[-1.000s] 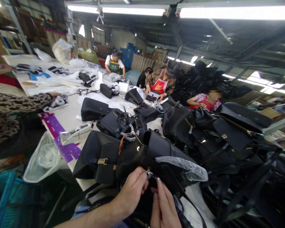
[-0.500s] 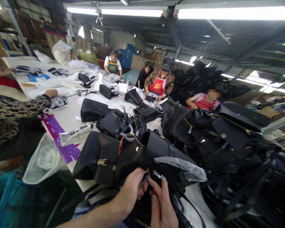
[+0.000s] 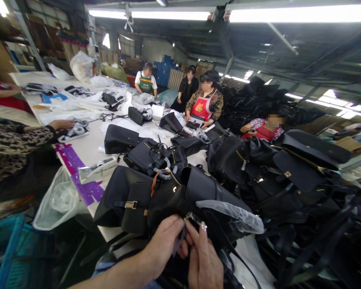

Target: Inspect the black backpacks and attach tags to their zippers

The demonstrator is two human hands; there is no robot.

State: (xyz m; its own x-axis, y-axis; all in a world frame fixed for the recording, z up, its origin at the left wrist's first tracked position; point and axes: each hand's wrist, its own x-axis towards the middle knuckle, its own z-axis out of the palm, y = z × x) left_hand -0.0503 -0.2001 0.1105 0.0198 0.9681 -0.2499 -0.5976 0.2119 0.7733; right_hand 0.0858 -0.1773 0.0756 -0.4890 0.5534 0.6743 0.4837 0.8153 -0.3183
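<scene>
Now my left hand [image 3: 165, 241] and right hand [image 3: 203, 259] each grip closed on the small plastic-wrapped metal fitting [image 3: 195, 220] of the black bag [image 3: 180, 192].

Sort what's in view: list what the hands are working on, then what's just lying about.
In hand:
left hand
right hand
black bag
small clear wrapper

Lying about:
heap of black bags
purple tape
clear plastic bag

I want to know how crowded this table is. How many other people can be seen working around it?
5. A leopard-print sleeve at left, a red-sleeved arm far left, then a green apron, a red apron and a red top across the table. A sixth stands behind; more may be hidden.
</scene>
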